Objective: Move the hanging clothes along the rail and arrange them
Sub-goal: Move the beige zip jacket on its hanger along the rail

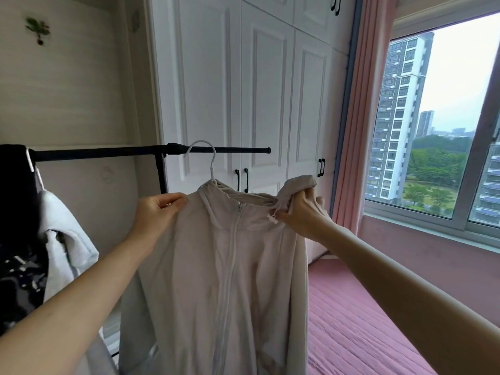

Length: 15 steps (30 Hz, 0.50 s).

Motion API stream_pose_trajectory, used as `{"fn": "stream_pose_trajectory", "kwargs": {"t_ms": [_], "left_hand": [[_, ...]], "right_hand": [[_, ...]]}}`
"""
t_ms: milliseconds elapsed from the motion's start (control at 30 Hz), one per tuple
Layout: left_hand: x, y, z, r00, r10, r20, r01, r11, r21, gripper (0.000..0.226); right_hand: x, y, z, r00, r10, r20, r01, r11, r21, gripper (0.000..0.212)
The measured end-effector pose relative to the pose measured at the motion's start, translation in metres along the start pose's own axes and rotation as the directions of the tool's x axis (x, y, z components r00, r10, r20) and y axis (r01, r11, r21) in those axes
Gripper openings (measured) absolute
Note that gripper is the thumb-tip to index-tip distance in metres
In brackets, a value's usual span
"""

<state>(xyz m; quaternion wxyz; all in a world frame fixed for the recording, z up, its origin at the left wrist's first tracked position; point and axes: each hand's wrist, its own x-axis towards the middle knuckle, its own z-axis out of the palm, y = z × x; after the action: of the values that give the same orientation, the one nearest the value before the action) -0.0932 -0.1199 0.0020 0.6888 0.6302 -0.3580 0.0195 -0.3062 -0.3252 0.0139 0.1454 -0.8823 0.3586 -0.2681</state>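
Observation:
A beige zip-up hooded jacket [216, 280] hangs on a white hanger [208, 158] whose hook sits over the black rail [108, 152], on its right part. My left hand [158, 212] pinches the jacket's left shoulder. My right hand [300, 209] grips the bunched fabric of the right shoulder and hood. At the rail's left end hang a black garment [16, 198] and a light grey one [65, 239].
White wardrobe doors [243, 90] with black handles stand right behind the rail. A pink bed cover [351, 320] lies at the lower right under the window [438, 125], with a pink curtain [357, 131] beside it. The rail's black upright post [161, 171] stands just left of the hanger.

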Motion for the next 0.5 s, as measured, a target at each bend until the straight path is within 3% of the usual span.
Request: {"fn": "stream_pose_trajectory", "kwargs": {"t_ms": [67,100,167,233,400,500], "left_hand": [[-0.001,0.000,-0.003,1.000,-0.006,0.026,0.007,1.000,-0.012,0.016],[-0.002,-0.001,-0.004,1.000,-0.010,0.028,0.010,1.000,-0.020,0.016],[-0.004,-0.002,-0.006,1.000,-0.007,0.029,0.007,0.999,-0.033,0.020],[-0.005,-0.001,-0.007,0.999,0.011,0.037,-0.011,1.000,-0.017,0.026],[-0.015,0.009,0.010,0.982,0.134,0.137,-0.148,0.984,0.095,0.023],[-0.020,0.016,0.022,0.959,0.192,0.211,-0.218,0.970,0.107,0.024]], "right_hand": [[-0.002,-0.002,-0.003,0.998,-0.053,0.012,0.054,0.998,-0.039,0.079],[-0.002,-0.003,-0.002,0.992,-0.111,0.051,0.114,0.992,-0.060,0.060],[-0.006,-0.007,-0.001,0.982,-0.126,0.143,0.117,0.991,0.069,0.012],[-0.007,-0.011,0.002,0.977,-0.129,0.171,0.095,0.976,0.195,0.029],[-0.010,-0.034,0.009,0.962,-0.192,0.192,0.123,0.938,0.324,0.031],[-0.013,-0.049,0.010,0.953,-0.280,0.120,0.205,0.881,0.427,0.030]]}}
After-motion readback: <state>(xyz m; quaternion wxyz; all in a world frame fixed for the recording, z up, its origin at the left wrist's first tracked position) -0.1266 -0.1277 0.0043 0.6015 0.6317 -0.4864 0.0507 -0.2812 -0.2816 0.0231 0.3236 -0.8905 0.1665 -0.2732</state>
